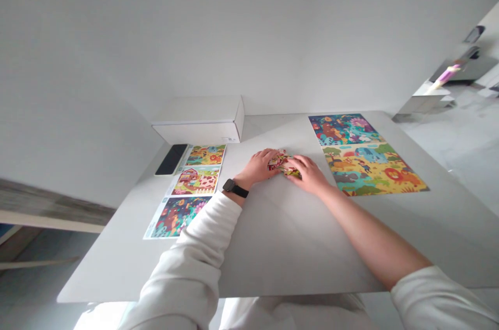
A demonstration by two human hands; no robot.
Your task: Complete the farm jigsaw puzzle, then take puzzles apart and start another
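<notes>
A small heap of colourful puzzle pieces (278,160) lies in the middle of the table, between my two hands. My left hand (262,165), with a black watch (235,188) on its wrist, curves round the heap's left side. From the right, my right hand (307,174) presses against the heap with its fingers bent over some pieces. Both hands partly cover the pieces, so their pictures are hard to make out. Right of the hands lie two assembled puzzles (372,163), a dark one behind a yellow one with animals.
At the left lies a picture sheet (195,180) showing three scenes. A black phone (171,159) rests beside it. Behind stands a white box (198,119) against the wall. The white table's (296,247) front edge is close to my body.
</notes>
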